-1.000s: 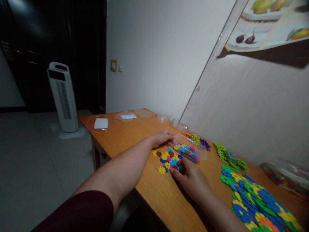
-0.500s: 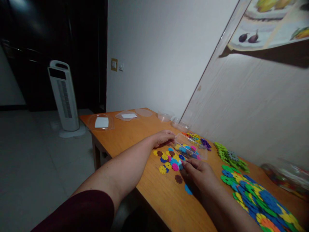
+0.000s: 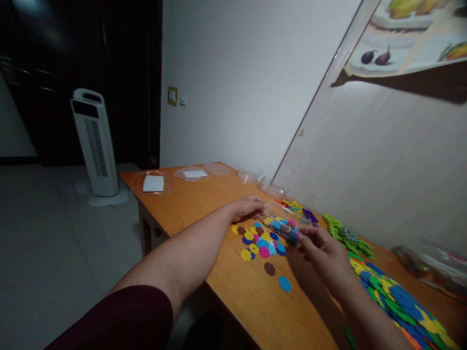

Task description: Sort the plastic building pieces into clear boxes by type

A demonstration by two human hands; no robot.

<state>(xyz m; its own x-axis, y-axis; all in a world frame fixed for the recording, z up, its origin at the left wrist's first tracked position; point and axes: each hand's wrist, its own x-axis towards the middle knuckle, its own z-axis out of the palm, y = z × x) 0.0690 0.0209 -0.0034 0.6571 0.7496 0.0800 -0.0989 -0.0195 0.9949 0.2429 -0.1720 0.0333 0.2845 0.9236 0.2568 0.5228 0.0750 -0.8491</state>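
- While tilted over the wooden table (image 3: 204, 204), the clear plastic tray (image 3: 282, 218) holds coloured flower-shaped discs and sits near the table's wall-side edge.
- Left hand (image 3: 246, 208) grips the tray's far end, fingers curled on its rim.
- Right hand (image 3: 324, 253) pinches the tray's near end, fingers closed on it.
- Loose discs (image 3: 260, 240) lie just beside the tray; one blue disc (image 3: 285, 284) lies apart, toward the table's near edge.
- A larger disc pile (image 3: 397, 299) spreads along the wall side.

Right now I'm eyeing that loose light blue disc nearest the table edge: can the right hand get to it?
Probably yes. The right hand is raised just beyond the light blue disc, with only bare table between them.
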